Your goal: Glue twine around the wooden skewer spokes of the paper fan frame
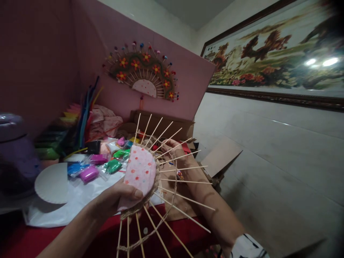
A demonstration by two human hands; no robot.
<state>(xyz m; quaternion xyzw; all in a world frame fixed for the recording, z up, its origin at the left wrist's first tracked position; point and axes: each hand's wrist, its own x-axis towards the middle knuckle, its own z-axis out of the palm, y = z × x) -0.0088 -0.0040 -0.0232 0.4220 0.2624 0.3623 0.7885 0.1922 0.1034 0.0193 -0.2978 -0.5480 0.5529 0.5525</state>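
My left hand (122, 193) grips a half-round fan frame (141, 170), thumb on its pink, dotted cloth face and fingers behind. Thin wooden sticks (188, 168) radiate from its curved edge. Brown twine (176, 181) is woven close along that edge, and another strand runs in a wider arc across the sticks. Behind the upper sticks, my right hand (172, 147) has its fingertips pinched together on the twine; sticks partly cover this hand.
Bagged coloured clay (90, 173) and a cut white paper plate (51, 182) lie on the table at left, near a purple bottle (17, 157). A finished flowered fan (145, 73) hangs on the pink board. Cardboard (220, 157) leans by the wall.
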